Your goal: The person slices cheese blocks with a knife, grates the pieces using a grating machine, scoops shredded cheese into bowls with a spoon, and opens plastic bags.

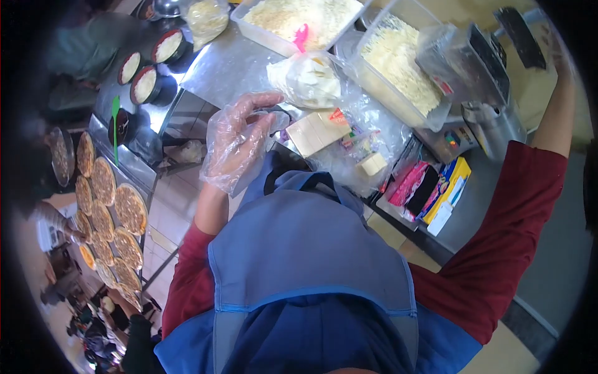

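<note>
Metal bench in a kitchen with a pale tiled floor, viewed from the wearer's head. Along the far edge stand a tub of pale shreds with a pink utensil in it and, nearer the right end, a tub of pale crumbs; three filled bowls occupy the far left corner. A bag of white material lies between the tubs and the near edge. The pale block rests near that edge on plastic sheeting, with a smaller pale piece to its right. A metal appliance stands at the right end. Flat round breads cover a second table to the left, where another person's hand is at the breads. The left hand, in a clear plastic glove, is raised at the near edge, left of the block; its fingers are loosely curved, with a gap between thumb and forefinger. The right arm extends out beyond the appliance; its right hand lies beside a dark panel, its fingers too blurred to tell whether they grip.
</note>
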`<action>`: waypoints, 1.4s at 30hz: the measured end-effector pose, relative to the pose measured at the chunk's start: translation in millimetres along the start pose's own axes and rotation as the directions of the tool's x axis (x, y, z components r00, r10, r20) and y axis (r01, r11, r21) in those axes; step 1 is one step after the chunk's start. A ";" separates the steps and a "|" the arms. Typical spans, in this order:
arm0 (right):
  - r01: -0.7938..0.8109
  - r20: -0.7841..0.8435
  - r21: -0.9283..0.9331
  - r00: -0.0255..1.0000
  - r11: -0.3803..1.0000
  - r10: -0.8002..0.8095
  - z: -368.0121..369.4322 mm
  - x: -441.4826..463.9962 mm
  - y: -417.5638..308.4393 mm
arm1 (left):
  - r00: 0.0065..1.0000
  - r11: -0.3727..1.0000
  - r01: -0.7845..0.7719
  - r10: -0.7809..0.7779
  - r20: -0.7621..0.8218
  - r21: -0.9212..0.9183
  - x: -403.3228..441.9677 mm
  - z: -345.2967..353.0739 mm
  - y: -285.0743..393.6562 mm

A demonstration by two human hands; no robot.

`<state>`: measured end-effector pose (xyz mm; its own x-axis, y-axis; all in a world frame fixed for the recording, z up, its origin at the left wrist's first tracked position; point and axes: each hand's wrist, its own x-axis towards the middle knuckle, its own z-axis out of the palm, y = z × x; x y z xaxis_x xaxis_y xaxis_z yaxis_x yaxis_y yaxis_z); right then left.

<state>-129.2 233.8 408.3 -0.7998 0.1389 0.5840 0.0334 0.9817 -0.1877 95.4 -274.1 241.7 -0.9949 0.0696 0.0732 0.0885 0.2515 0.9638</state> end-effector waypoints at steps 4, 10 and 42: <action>0.120 -0.037 0.167 0.993 0.979 -0.115 -35.9 -84.4 -45.6 | 0.997 0.998 0.063 -0.064 0.037 0.008 0.5 5.7 7.8; -0.043 0.704 0.114 0.709 0.993 -0.050 32.2 -308.7 -103.4 | 0.974 0.971 -0.214 0.204 0.100 0.105 16.3 14.1 -5.0; -0.337 0.929 -0.098 0.306 0.936 0.207 134.2 -439.4 -78.8 | 0.850 0.992 -0.126 0.124 0.512 -0.030 -1.9 80.1 -22.6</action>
<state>139.2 77.9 60.4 -0.7946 0.1245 -0.5942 0.3597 0.8850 -0.2956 99.2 -202.6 199.2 -0.8099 0.5844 0.0504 0.2121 0.2116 0.9541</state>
